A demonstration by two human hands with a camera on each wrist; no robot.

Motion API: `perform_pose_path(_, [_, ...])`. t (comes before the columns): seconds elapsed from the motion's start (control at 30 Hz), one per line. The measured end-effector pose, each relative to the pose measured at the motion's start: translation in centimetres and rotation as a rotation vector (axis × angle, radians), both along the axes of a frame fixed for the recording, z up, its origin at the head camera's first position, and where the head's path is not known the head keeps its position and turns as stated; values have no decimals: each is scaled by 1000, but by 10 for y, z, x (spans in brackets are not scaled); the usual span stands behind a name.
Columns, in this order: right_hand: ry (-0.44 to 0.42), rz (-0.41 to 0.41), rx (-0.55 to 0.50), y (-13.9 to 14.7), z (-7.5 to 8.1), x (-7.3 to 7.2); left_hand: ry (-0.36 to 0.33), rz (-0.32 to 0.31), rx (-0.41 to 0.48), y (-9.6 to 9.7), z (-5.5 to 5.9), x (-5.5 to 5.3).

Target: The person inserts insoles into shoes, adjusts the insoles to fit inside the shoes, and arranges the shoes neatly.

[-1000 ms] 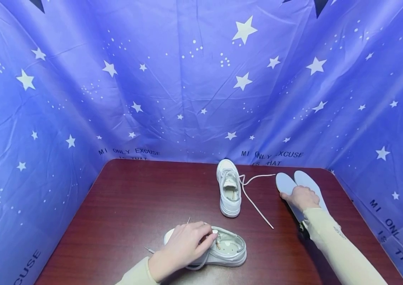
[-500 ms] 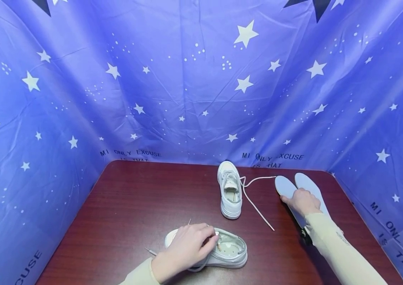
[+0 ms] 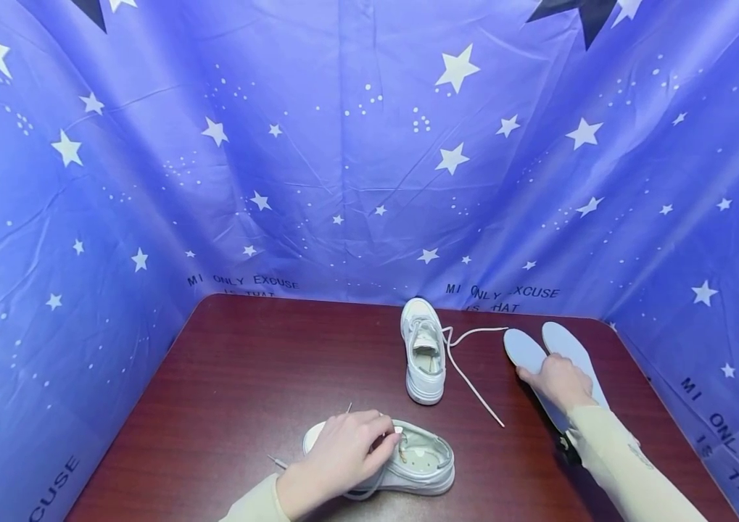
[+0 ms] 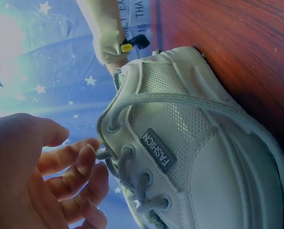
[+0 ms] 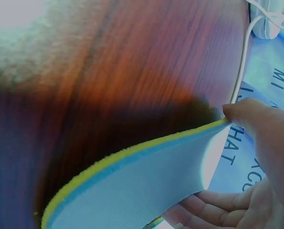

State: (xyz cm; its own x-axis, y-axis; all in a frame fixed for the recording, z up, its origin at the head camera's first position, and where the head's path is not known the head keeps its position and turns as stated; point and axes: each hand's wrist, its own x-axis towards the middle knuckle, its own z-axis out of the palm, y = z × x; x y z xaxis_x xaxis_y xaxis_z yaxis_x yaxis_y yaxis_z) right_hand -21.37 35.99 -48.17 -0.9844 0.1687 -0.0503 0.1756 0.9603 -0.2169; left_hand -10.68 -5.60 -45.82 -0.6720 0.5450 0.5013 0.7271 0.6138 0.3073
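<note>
My left hand [image 3: 343,449] lies over the laced front of a white sneaker [image 3: 424,478] on its sole near the table's front. In the left wrist view, its bent fingertips touch the lace [image 4: 127,167] at the eyelets, with the thumb standing apart. At the right, my right hand [image 3: 561,382] grips the left of two pale insoles [image 3: 522,348]. In the right wrist view, the thumb is on the yellow-edged side of the insole [image 5: 137,191] and the fingers are at its opposite edge. The second insole [image 3: 568,341] lies beside it, partly covered by the hand.
A second white sneaker [image 3: 424,389] stands farther back on the dark red table [image 3: 245,362]. Its loose white lace [image 3: 476,394] trails right, up to the insoles. A blue star-patterned curtain [image 3: 343,145] surrounds the table's back and sides.
The whole scene has shifted slightly downward in the head view. Both hands keep nearly the same places on the sneaker and the insole.
</note>
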Motion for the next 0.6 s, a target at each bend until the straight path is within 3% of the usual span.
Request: perform_pose_path(0.6, [88,39,1,-9,3,28,-23,-2,1,1,3,2])
